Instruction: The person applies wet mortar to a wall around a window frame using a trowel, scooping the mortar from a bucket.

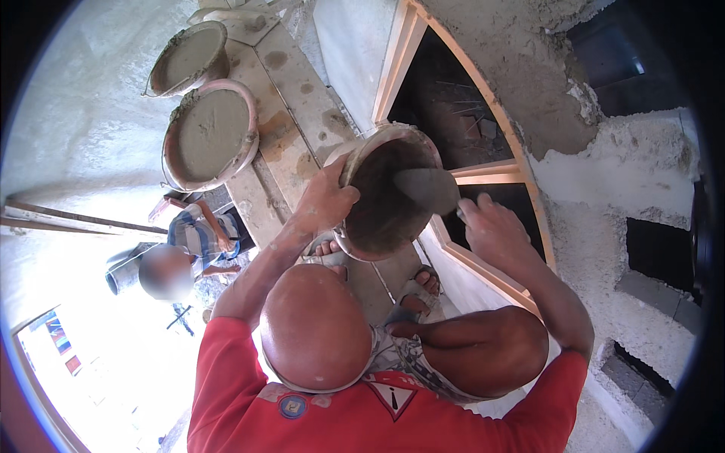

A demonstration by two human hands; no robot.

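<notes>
1. Showing its dark inside near the centre, a tilted bucket (377, 219) is held above or on the stained planks (298, 106); its base cannot be seen.
2. At the bucket's nine o'clock, the rim is clasped by the left hand (326, 200); its grip is closed, with the thumb laid over the rim.
3. At the bucket's three o'clock, a trowel (427, 190) is held by the right hand (495, 230); its grip is curled closed at the handle end, although the handle is mostly hidden.
4. The trowel's blade is blurred across the bucket's mouth; whether the inner wall is touched cannot be told.
5. Toward ten o'clock, a nearer mortar-filled bucket (252, 128) and a farther mortar-filled bucket (215, 72) are set close together.
6. Toward one o'clock, a wooden frame (487, 172) is seen before dark openings.
7. At nine o'clock, a person in a striped shirt (185, 230) is seen beyond the planks.
</notes>
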